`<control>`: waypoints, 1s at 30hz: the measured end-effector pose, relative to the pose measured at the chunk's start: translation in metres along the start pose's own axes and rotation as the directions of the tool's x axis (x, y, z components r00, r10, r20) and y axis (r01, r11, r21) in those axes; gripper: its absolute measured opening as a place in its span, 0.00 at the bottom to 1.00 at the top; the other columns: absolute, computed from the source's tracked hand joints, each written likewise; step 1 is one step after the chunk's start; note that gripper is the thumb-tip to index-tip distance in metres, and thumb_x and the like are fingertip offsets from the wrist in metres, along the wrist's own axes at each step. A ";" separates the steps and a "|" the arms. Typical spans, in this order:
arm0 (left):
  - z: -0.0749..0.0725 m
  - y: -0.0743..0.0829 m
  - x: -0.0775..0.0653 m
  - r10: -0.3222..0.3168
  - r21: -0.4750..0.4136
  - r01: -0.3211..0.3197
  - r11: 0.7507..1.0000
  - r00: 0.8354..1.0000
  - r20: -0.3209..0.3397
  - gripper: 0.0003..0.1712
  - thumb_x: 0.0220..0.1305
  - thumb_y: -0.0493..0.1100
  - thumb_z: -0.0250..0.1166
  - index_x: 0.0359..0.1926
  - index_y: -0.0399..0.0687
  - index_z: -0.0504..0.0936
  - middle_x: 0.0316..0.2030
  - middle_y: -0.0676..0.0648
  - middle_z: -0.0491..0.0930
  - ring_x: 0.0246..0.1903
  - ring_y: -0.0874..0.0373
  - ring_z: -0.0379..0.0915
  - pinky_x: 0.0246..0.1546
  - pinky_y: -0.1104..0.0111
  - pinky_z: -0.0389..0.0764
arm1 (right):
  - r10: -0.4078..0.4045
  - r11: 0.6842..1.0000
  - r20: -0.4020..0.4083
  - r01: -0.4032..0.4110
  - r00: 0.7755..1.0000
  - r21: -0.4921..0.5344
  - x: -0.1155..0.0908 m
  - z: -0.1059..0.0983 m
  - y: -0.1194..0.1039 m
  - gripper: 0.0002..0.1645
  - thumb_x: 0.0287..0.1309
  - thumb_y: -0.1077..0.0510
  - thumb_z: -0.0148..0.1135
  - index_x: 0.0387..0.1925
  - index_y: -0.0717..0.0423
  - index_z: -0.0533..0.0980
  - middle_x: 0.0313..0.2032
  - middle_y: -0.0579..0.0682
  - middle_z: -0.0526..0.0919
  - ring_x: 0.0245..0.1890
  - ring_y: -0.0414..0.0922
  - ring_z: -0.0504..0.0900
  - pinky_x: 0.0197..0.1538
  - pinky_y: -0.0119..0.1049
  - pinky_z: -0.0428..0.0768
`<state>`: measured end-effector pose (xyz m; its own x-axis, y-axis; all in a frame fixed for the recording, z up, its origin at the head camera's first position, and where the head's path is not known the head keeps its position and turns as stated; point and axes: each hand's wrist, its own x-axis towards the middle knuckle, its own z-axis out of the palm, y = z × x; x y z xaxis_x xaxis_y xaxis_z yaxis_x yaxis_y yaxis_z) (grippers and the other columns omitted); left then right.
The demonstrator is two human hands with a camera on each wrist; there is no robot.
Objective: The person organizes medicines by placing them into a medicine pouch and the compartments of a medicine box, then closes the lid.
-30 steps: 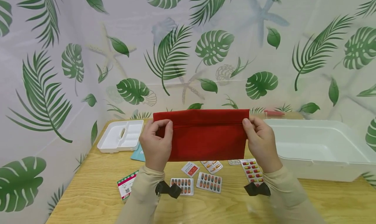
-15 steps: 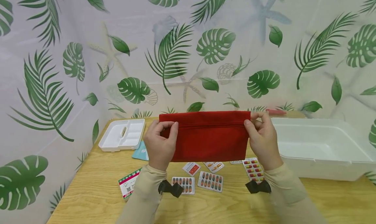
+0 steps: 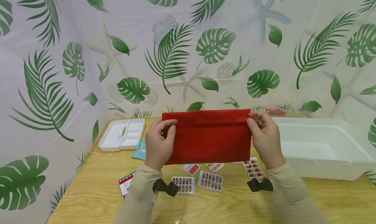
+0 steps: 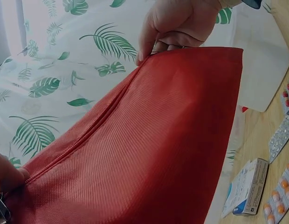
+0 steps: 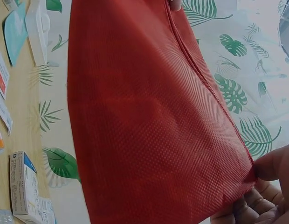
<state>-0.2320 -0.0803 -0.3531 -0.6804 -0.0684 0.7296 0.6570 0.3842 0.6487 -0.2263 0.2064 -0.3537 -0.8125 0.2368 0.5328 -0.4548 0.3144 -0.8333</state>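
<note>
A flat red fabric pouch (image 3: 210,144) is held upright above the table, its zipper (image 4: 88,135) running along the upper part and looking closed. My left hand (image 3: 160,144) pinches the left end near the zipper. At the edge of the left wrist view, a shiny metal piece (image 4: 2,212) shows beside that hand's fingers, perhaps the zipper pull. My right hand (image 3: 266,141) pinches the right end between thumb and fingers, at the zipper's end. Below the pouch lie capsule blister packs (image 3: 210,181) and a small red-and-white packet (image 3: 191,169).
A white divided tray (image 3: 136,124) stands at the back left, over a light-blue packet (image 3: 139,151). The large white bin (image 3: 323,168) takes up the right side. A green-and-white box (image 3: 126,185) lies front left; another medicine box (image 5: 24,186) stands behind the pouch.
The pouch has shifted slightly to the right and become more taut between my hands. Both hands keep their hold on its ends. Things on the table stay put.
</note>
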 end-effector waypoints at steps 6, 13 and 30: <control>-0.005 0.000 0.000 -0.045 -0.068 0.043 0.997 0.999 -0.030 0.11 0.67 0.37 0.60 0.48 0.43 0.82 0.36 0.47 0.82 0.29 0.57 0.76 0.28 0.68 0.81 | -0.018 1.000 0.018 0.018 1.000 0.008 0.000 0.000 -0.001 0.17 0.67 0.60 0.54 0.54 0.63 0.69 0.39 0.54 0.82 0.35 0.42 0.79 0.41 0.24 0.78; -0.010 0.001 0.004 -0.023 -0.051 0.022 0.998 1.000 -0.013 0.16 0.61 0.36 0.65 0.51 0.43 0.77 0.32 0.47 0.84 0.24 0.58 0.79 0.25 0.66 0.82 | -0.049 0.999 0.023 0.049 0.999 -0.002 -0.001 -0.002 -0.004 0.15 0.65 0.62 0.58 0.51 0.64 0.71 0.39 0.55 0.84 0.37 0.42 0.81 0.44 0.25 0.79; -0.010 0.029 0.000 0.534 -0.164 -0.517 0.840 0.842 0.083 0.07 0.56 0.26 0.65 0.35 0.36 0.77 0.31 0.40 0.83 0.28 0.51 0.83 0.28 0.65 0.84 | -0.061 0.996 0.013 0.060 0.998 0.062 -0.001 0.005 -0.005 0.13 0.64 0.62 0.59 0.46 0.68 0.73 0.40 0.50 0.84 0.38 0.40 0.82 0.43 0.27 0.80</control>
<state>-0.2099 -0.0783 -0.3322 -0.2490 0.2240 0.9422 0.9569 0.2067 0.2037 -0.2250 0.1998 -0.3509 -0.7877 0.2053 0.5809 -0.5247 0.2704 -0.8072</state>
